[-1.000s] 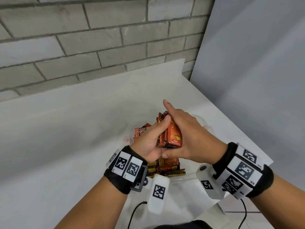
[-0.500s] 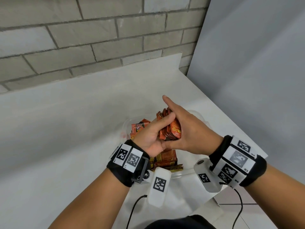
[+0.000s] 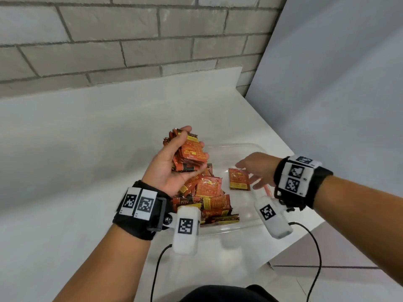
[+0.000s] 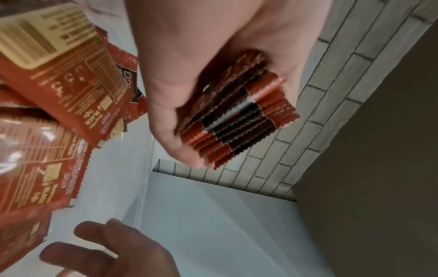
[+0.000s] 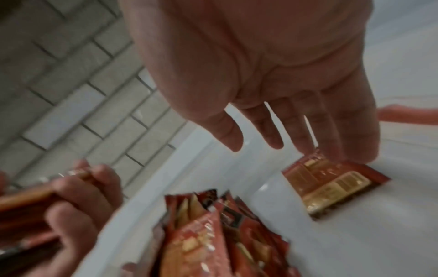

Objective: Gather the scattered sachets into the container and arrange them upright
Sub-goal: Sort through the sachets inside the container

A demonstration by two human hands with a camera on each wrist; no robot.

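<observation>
My left hand (image 3: 174,164) grips a stack of red-orange sachets (image 3: 189,153) above the clear plastic container (image 3: 244,147); in the left wrist view the stack's crimped edges (image 4: 237,116) show between thumb and fingers. More sachets (image 3: 207,197) lie heaped in the container's left part. A single sachet (image 3: 238,178) lies flat on the container's bare floor to the right. My right hand (image 3: 255,168) hovers over it, open, fingers spread (image 5: 327,135), its fingertips at that sachet's (image 5: 331,187) edge.
The container stands on a white table (image 3: 76,160) near its right front corner. A grey brick wall (image 3: 109,40) runs behind, and a plain grey panel (image 3: 338,83) closes the right side. Cables (image 3: 157,269) hang from the wrist cameras.
The right hand has let go of the stack and moved right, down to the single sachet. The left hand now holds the stack alone and has turned palm up.
</observation>
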